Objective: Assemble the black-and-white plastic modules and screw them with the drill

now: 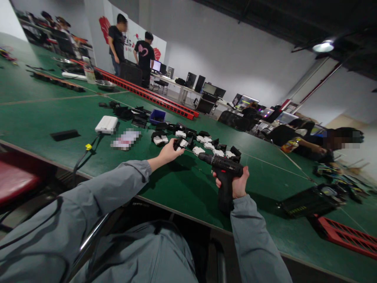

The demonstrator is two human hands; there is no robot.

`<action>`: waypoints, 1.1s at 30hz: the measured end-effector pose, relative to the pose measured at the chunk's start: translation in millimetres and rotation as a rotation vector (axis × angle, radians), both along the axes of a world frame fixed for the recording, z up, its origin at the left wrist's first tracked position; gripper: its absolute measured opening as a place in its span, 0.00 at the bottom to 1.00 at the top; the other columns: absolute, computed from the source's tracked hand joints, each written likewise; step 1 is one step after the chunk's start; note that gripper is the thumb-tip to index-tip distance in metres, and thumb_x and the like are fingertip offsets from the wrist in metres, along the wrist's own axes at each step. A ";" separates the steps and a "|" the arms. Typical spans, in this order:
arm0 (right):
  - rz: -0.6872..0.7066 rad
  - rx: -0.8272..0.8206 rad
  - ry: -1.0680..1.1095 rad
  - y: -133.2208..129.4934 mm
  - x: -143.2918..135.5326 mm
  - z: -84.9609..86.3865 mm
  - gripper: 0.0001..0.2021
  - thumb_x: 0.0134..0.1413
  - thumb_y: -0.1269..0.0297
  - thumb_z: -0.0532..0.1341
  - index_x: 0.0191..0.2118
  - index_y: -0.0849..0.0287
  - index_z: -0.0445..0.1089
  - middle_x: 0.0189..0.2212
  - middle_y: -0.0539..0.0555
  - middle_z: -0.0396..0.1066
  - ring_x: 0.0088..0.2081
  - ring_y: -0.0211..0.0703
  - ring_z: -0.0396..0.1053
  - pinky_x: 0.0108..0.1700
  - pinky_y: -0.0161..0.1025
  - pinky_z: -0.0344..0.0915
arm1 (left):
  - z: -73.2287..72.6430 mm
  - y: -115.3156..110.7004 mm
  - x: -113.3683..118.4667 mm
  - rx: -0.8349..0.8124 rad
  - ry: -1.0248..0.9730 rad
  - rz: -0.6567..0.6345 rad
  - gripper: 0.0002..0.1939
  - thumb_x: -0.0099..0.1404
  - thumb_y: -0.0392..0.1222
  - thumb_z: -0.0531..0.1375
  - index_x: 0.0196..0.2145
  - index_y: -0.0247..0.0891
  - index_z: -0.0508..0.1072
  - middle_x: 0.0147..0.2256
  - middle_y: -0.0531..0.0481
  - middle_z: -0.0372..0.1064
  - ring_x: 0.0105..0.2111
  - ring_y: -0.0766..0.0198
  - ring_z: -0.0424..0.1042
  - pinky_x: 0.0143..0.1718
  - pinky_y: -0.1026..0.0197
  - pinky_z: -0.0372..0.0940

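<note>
My right hand (238, 182) is wrapped round the grip of a black power drill (226, 167), which points left. My left hand (169, 153) holds a small black and white part (182, 144) between its fingers. The drill's thin bit reaches toward that part; whether they touch is too small to tell. Around them on the green table (176, 181) lie several white parts, such as one (198, 150) near the drill tip and another (160, 140) behind my left hand, mixed with black pieces.
A blue bin (157, 116), a white box (106, 124) with a cable and a black strip (65, 135) lie leftward. Red rails (141, 90) run along the far edge. At right are a black box (312, 201) and a person leaning on the table (312, 143).
</note>
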State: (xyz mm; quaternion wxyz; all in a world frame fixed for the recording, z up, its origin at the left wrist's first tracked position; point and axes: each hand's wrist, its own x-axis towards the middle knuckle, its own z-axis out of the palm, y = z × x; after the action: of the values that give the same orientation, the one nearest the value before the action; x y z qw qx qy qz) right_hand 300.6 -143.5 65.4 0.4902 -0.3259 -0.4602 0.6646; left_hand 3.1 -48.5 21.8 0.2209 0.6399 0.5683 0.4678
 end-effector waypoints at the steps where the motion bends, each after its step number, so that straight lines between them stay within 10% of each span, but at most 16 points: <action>1: 0.000 0.002 0.006 -0.1 -0.2 0.2 0.47 0.44 0.24 0.41 0.52 0.60 0.68 0.32 0.61 0.73 0.20 0.44 0.65 0.19 0.41 0.60 | -0.3 0.4 -0.2 0.002 0.003 -0.003 0.30 0.56 0.52 0.63 0.52 0.39 0.63 0.46 0.44 0.72 0.46 0.53 0.73 0.47 0.56 0.66; 33: 0.031 0.033 0.027 -5.0 -4.8 2.8 0.47 0.44 0.24 0.40 0.53 0.60 0.67 0.32 0.61 0.73 0.19 0.43 0.65 0.19 0.41 0.61 | -5.6 1.9 0.4 0.028 0.113 -0.024 0.32 0.55 0.56 0.62 0.53 0.39 0.61 0.45 0.42 0.74 0.43 0.51 0.75 0.43 0.56 0.67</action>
State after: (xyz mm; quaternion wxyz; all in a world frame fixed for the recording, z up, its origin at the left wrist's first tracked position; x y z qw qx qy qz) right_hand 295.8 -148.5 68.2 0.4911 -0.3017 -0.4695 0.6689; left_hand 3.5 -46.6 16.1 0.1853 0.6751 0.5653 0.4363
